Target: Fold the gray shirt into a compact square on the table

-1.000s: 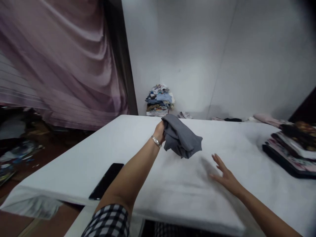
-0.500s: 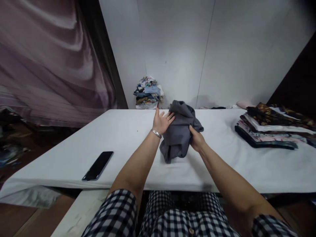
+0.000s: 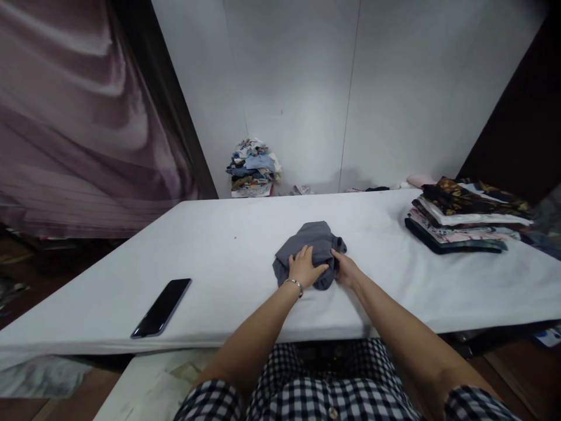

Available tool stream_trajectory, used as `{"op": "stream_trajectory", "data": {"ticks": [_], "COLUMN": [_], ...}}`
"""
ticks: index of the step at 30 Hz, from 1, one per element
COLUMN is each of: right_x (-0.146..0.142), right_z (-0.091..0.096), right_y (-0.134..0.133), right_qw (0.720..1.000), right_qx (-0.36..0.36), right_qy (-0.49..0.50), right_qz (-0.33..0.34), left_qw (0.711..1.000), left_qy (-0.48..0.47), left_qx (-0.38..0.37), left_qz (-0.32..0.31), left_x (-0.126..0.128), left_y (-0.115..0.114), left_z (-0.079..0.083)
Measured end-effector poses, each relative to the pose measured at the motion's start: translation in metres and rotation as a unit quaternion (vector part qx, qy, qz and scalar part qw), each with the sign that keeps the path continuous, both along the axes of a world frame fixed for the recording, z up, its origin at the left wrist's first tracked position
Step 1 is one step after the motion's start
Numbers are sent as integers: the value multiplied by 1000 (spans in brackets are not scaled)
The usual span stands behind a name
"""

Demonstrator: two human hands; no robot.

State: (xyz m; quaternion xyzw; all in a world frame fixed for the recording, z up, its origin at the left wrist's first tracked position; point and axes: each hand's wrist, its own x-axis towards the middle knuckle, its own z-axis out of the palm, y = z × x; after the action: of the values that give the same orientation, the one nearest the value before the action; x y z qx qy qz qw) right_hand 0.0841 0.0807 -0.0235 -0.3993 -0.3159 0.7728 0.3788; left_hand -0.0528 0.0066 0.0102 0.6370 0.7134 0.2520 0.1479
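Note:
A bunched grey garment (image 3: 309,235) lies on the white-covered table (image 3: 210,245) right in front of me; its kind I cannot make out. My left hand (image 3: 304,269) rests on top of the cloth with fingers spread and a bracelet at the wrist. At the garment's right edge, my right hand (image 3: 346,269) grips the fabric, thumb above and the other fingers partly hidden under it.
A black phone (image 3: 162,308) lies near the table's front left edge. On the right stands a stack of folded clothes (image 3: 464,219). Beyond the far edge rises a heap of clothes (image 3: 254,168) against the wall. A mauve curtain (image 3: 87,117) hangs at left.
The grey garment has come down from the air onto the table. My left hand has turned from palm up beside it to palm down on it, while my right hand keeps its edge.

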Motion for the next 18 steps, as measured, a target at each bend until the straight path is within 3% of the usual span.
{"op": "stream_trajectory", "data": {"ticks": [3,5,7,11,14,16,18], "right_x": [-7,-10,-7,18,46,63,76], "right_z": [0,0,0,1,-1,-4,-7], "right_y": [1,5,13,33,44,47,47], "right_qw": [1000,999,995,981,970,967,971], "right_qx": [-21,-35,-50,-63,-41,-36,-49], "right_qy": [11,3,2,43,46,39,23], "right_qz": [-8,-34,-80,-180,-234,-249,-235], "left_qw": [1000,995,967,893,779,713,694], "left_qy": [15,-77,-210,-360,-499,-567,-591], "left_qx": [18,41,80,170,247,245,197], "left_qz": [8,53,119,212,288,331,362], "left_x": [0,-8,-24,-76,-117,-136,-146], "left_y": [14,24,35,45,36,23,7], "left_z": [-7,-10,-7,15,26,22,11]}}
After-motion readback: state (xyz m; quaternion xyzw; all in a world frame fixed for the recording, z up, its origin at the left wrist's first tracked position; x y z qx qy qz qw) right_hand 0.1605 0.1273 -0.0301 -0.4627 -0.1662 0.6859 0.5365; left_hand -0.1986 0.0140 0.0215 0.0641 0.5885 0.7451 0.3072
